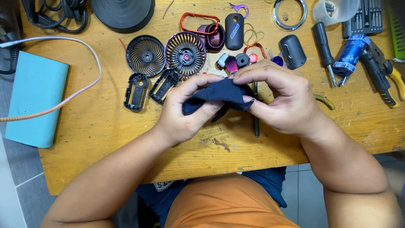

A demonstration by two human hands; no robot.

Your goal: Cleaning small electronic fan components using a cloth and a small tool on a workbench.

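While pinched from both sides, dark blue cloth [217,96] held just above bench [101,126] middle, nearer the front edge. Left hand [187,112] fingers closed on cloth's left end, thumb on top. Right hand [280,99] fingers closed on its right end. Thin dark rod [256,124] lying flat on bench under right hand. Beyond hands: two black frame pieces [149,88], black grille [146,55] beside purple-hubbed fan rotor [185,52]. Toward far edge: red carabiner [198,19], black oval casing [234,30]. Far right corner: black screwdriver [324,44], blue motor [351,52], yellow-handled pliers [390,80]. Left edge: light blue box [36,99], braided cable [63,76] across it.
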